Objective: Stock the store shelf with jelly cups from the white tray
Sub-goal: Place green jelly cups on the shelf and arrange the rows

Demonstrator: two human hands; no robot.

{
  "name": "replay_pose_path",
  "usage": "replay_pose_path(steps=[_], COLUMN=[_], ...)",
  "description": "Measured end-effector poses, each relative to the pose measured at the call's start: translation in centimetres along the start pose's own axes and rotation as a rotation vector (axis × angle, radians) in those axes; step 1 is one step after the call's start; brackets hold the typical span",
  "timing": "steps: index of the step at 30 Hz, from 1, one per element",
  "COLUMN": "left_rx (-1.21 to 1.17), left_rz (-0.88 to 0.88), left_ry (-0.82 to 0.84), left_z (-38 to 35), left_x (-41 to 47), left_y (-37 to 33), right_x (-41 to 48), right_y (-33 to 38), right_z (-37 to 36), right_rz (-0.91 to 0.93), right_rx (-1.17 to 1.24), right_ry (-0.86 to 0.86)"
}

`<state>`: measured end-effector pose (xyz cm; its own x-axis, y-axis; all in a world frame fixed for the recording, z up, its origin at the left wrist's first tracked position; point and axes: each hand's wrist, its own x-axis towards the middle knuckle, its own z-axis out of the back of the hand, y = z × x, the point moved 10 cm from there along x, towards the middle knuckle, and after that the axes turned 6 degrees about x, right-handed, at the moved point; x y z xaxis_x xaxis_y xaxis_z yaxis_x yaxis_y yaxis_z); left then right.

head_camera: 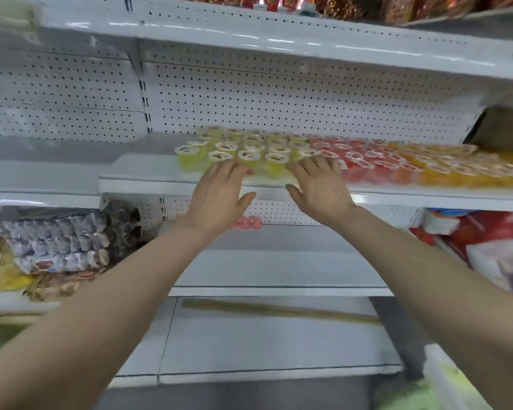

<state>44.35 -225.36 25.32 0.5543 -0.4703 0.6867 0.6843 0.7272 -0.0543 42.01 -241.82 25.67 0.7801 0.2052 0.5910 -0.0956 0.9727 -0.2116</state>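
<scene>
**A:** Any readable labels? Lids on the yellow jelly cups [243,153] were too blurry to tell.

**B:** Same. Cups sat upright on the shelf [148,173], block running left-right. Left hand [219,193] and right hand [317,187] lay flat, fingers spread, grasping nothing, fingertips touching the front row.

orange jelly cups [456,170]: blurred | red packages [492,244]: cut off right

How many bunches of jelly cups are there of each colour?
Yellow-green jelly cups: 1 bunch
Red jelly cups: 1 bunch
Orange jelly cups: 1 bunch
Total: 3 bunches. Single cups are too blurry to count.
</scene>
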Motion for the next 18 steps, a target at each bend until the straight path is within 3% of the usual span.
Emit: replay_pose_path(steps=[9,18], left_rx=[-0.169,-0.343], left_rz=[-0.189,-0.378], left_ry=[0.104,0.214], left_z=[-4.4,-13.3], left_x=[-1.4,-1.0], left_y=[-16.5,-36.8], right_x=[-17.1,-33.5], right_y=[-9.0,-23.0], right_z=[4.2,6.0], right_rz=[-0.151,-0.365], right_rx=[-0.11,-0.17], right_ry=[0.103,0.171])
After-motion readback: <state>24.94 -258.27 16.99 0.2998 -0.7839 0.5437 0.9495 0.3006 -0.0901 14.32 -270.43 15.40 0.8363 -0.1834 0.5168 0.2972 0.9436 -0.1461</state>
